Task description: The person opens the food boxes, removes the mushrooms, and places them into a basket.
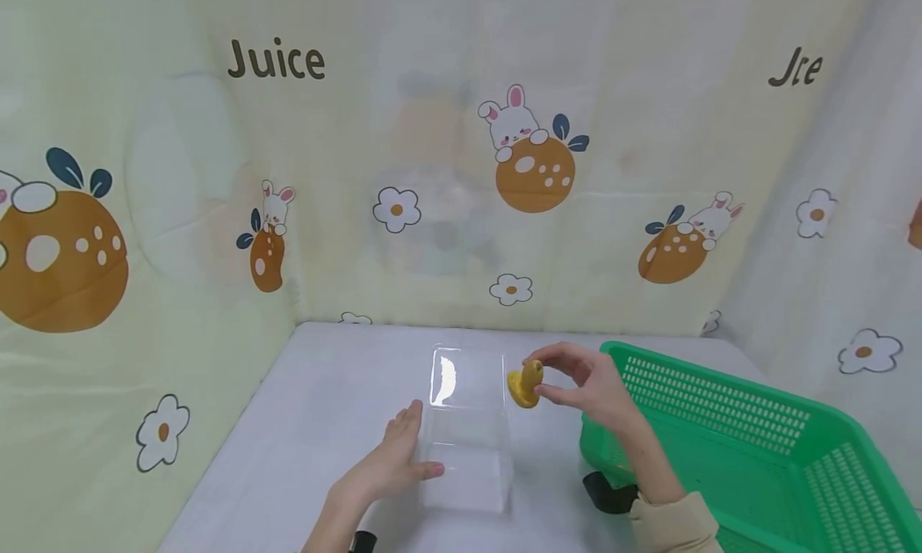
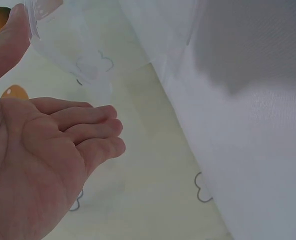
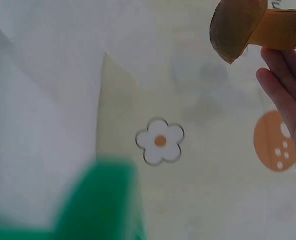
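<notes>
Near the middle of the table stands a clear plastic box [image 1: 464,489], its hinged lid [image 1: 471,377] folded back toward the far wall. My left hand [image 1: 389,461] rests along the box's left side with fingers straight and thumb over its edge; the left wrist view shows the palm [image 2: 48,165] beside the see-through plastic. To the right of the lid, my right hand [image 1: 594,385] pinches a yellow-brown mushroom [image 1: 528,383] between thumb and fingers, held above the table. In the right wrist view the mushroom's cap [image 3: 237,27] and stem show at the top.
A green plastic basket [image 1: 720,385] with slotted walls stands at the right, below and beside the right forearm. Black wrist straps [image 1: 608,493] show on both arms. A white cloth [image 1: 310,425] covers the table, and patterned curtains [image 1: 446,241] enclose the back and sides.
</notes>
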Tool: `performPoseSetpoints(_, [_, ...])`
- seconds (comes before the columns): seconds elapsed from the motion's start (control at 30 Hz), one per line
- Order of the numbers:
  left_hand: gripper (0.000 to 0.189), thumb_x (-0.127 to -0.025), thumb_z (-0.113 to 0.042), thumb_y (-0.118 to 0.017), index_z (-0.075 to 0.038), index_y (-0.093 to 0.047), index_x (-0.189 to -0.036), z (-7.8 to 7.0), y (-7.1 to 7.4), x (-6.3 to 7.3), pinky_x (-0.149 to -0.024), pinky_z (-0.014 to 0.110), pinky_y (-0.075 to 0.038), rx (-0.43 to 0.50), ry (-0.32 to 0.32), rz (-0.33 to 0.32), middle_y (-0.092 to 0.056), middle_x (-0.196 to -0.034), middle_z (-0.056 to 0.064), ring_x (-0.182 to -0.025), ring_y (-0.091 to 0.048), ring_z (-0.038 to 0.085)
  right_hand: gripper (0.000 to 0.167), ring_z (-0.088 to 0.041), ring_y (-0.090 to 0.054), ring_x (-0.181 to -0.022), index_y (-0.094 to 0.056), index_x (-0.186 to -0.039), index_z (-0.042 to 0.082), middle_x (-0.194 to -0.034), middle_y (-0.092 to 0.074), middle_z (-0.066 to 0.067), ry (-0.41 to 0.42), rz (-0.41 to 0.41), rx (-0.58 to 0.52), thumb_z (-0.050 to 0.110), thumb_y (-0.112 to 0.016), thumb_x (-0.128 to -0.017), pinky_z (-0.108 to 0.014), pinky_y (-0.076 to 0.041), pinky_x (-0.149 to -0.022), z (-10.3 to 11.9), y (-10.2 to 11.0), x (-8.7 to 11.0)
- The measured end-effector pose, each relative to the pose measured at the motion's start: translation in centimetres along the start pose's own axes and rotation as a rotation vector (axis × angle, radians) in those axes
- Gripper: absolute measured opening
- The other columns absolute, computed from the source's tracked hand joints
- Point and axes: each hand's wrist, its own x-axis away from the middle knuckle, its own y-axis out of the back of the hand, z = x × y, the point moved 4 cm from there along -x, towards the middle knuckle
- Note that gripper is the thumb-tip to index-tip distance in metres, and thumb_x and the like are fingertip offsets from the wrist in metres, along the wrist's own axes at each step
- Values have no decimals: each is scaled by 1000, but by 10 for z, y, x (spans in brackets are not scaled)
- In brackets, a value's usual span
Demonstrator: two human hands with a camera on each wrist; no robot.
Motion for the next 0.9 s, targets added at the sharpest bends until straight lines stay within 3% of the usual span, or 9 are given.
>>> performPoseSetpoints(0.2, [93, -83, -23, -69, 11, -7, -143, -3, 0, 3, -106, 58, -9, 16, 12, 7, -9, -147, 30, -132, -3, 50, 32, -24, -58, -101, -60, -106, -5, -104, -62, -19, -28, -76, 15, -11, -69, -76, -31, -46, -90, 9, 37, 18])
performPoseSetpoints(0.4, [93, -82, -21, -70, 13, -8, -142, 1, -1, 4, -106, 58, -8, 5, 7, 6, -9, -146, 32, -133, -3, 49, 31, -19, -59, -101, -59, -106, -6, -104, -62, -19, -62, -91, 91, -10, -68, -77, -27, -47, -87, 12, 61, 38])
performPoseSetpoints(0.73, [93, -82, -21, -70, 13, -7, -142, -1, -2, 3, -105, 59, -7, 16, -4, -6, -9, -146, 33, -132, -3, 49, 31, -7, -59, -97, -63, -105, 3, -101, -65, -8, -206, -62, 424, 4, -75, -76, -14, -46, -82, 11, 87, 61])
performPoseSetpoints(0.9, [93, -82, -20, -70, 13, -7, -142, -1, -3, 1, -106, 59, -7, 17, -4, -8, -9, -146, 33, -133, -2, 49, 29, -15, -60, -96, -64, -101, 11, -97, -65, 3, -303, 44, 597, 6, -76, -75, -24, -49, -81, 5, 92, 66])
